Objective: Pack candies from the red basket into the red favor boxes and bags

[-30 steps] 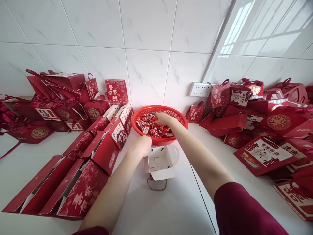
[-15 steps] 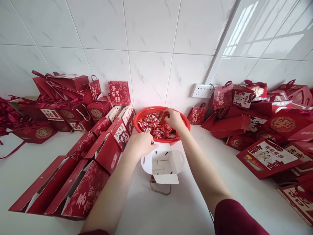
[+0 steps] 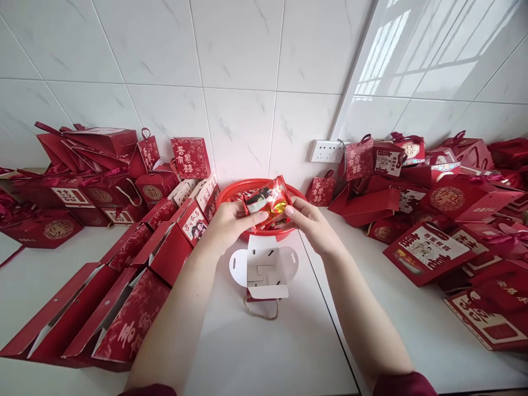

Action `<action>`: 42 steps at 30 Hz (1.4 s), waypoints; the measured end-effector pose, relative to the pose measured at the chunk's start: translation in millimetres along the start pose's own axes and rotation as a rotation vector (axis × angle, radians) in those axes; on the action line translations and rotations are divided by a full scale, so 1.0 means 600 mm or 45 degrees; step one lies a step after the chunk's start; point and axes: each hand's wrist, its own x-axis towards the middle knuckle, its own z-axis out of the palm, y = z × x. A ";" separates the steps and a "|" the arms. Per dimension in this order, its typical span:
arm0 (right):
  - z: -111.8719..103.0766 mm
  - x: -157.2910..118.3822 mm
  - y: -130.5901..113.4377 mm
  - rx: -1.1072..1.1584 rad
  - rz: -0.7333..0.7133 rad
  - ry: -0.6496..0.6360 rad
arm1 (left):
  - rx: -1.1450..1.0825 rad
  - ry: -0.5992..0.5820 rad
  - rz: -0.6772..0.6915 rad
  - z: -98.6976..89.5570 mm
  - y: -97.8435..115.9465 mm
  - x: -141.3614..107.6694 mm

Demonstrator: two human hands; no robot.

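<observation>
Beyond the open white-lined box [image 3: 267,269], a small bunch of glossy wrapped packets [image 3: 268,201] is being held up over the red basket [image 3: 284,234]; the exact number of packets cannot be told. Their left end is being pinched between thumb and curled fingers by the left hand [image 3: 227,224], and their right end is being gripped likewise by the right hand [image 3: 312,224]. Both hands are being kept nearly closed on the wrappers, though the fingers behind are being hidden.

A slip is being risked chiefly by the slick wrapping: if the pinch were loosened on one side, a packet could be dropped into the basket or onto the tabletop [image 3: 264,357] around the box. The box itself is being steadied by neither hand, so it could be pushed askew if a side flap [image 3: 238,268], or the rope handle [image 3: 264,317] on its near side, were caught. To the left of the box, the row of red boxes [image 3: 142,319] is being closely bordered by the left forearm and could be knocked by an outward elbow.
</observation>
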 end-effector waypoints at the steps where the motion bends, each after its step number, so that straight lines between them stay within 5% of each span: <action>1: 0.001 -0.001 0.000 -0.048 -0.002 -0.021 | -0.037 0.017 0.028 0.003 -0.001 0.000; 9: 0.009 -0.009 -0.006 -0.113 -0.041 0.024 | 0.038 -0.025 -0.012 0.019 -0.008 0.001; 14: -0.004 -0.013 -0.012 -0.173 0.000 0.035 | 0.076 0.097 0.004 0.005 0.003 0.002; 20: -0.014 -0.011 -0.007 -0.160 -0.018 0.163 | 0.128 -0.041 -0.066 -0.008 0.011 -0.001; 26: -0.016 -0.010 -0.011 -0.199 0.003 0.123 | 0.254 -0.055 -0.119 -0.014 0.012 -0.004; 31: -0.024 -0.012 -0.010 -0.333 -0.007 0.088 | 0.389 -0.229 -0.290 -0.019 0.013 -0.006; 37: -0.020 -0.011 -0.011 -0.263 -0.070 0.175 | 0.311 -0.170 -0.125 -0.014 0.009 -0.001; 42: -0.012 -0.011 -0.020 -0.307 0.022 0.019 | 0.222 -0.034 -0.010 -0.013 0.010 0.001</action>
